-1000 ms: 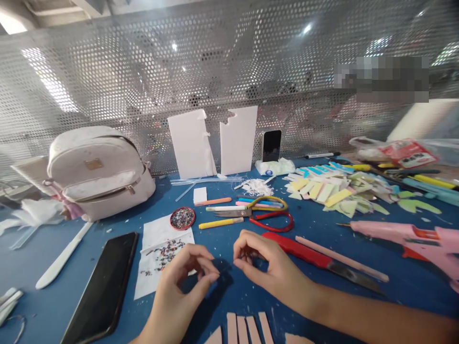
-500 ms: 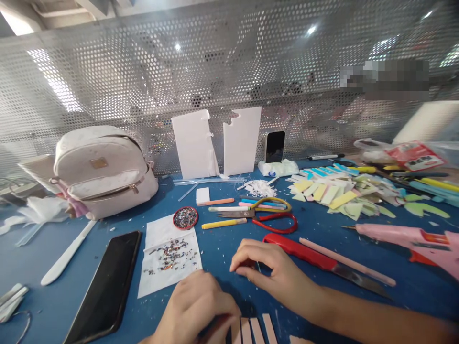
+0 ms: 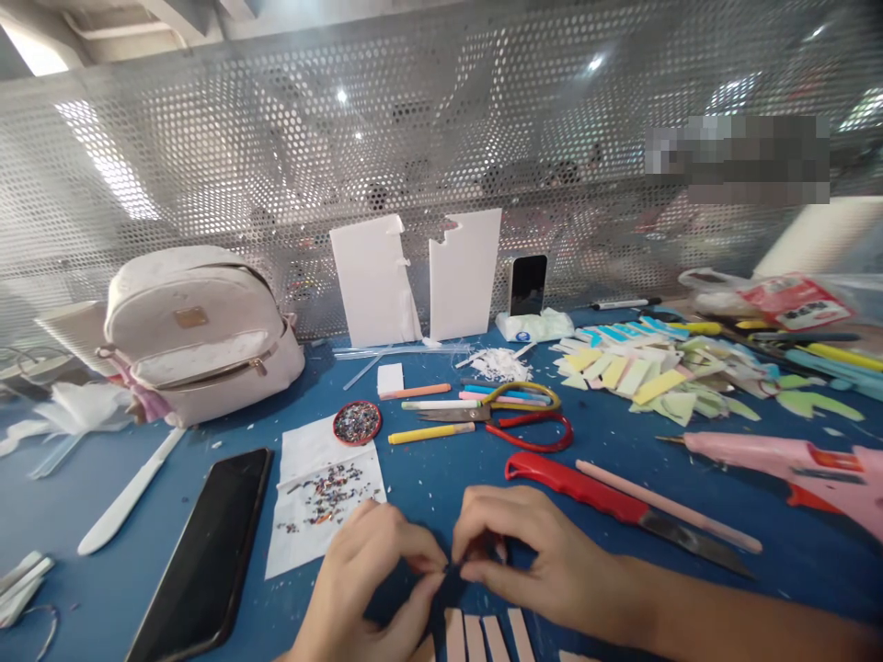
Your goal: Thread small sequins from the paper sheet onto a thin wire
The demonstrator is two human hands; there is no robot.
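Observation:
My left hand [image 3: 376,579] and my right hand [image 3: 528,542] face each other low in the view, their fingertips pinched and almost touching. Whatever lies between the fingertips is too small and dark to make out. Just below them, several pale pink strips [image 3: 475,636] lie side by side on the blue table. Left of my left hand is a white paper sheet [image 3: 282,515] scattered with small multicoloured bits. A round red-rimmed dish [image 3: 357,423] filled with similar bits stands on its upper edge. Beyond my right hand lies a red-handled knife [image 3: 586,487] beside a pink stick [image 3: 669,506].
Scissors [image 3: 514,414] lie among markers [image 3: 431,433] ahead. A phone [image 3: 203,561], white knife [image 3: 131,492] and backpack [image 3: 200,331] are left. Paper scraps [image 3: 655,368] and a pink glue gun [image 3: 765,450] are right. White boards [image 3: 376,280] lean against the perforated metal screen [image 3: 276,138].
My left hand has lifted off the strips and turned, its thumb and fingers now pinched. My right hand has moved slightly nearer to me, bringing the fingertips of both hands together.

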